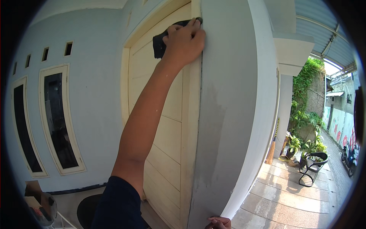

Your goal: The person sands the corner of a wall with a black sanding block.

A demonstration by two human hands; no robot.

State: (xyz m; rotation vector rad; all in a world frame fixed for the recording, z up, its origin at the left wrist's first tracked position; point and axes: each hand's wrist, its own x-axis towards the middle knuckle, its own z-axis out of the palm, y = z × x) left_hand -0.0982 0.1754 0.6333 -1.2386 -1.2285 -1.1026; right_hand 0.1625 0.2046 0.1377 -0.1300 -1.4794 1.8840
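Observation:
My left hand (186, 43) is raised high, its fingers bent over a black cloth (159, 47). The cloth hangs out to the left, in front of the cream door (155, 94). Fingertips press near the seam where the cream door frame (191, 100) meets a grey wall face (228, 71). A darker, streaky patch (213, 128) marks that wall lower down. At the bottom edge, my right hand (218, 222) is partly cut off, with curled fingers beside the wall's lower corner. Whether it holds anything is hidden.
A dark rounded seat (85, 210) and an opened cardboard box (34, 193) stand at lower left. Narrow windows (58, 120) line the blue wall. On the tiled porch at right are a black chair (313, 167), potted plants (293, 147) and a broom (271, 151); a motorbike (349, 157) stands beyond.

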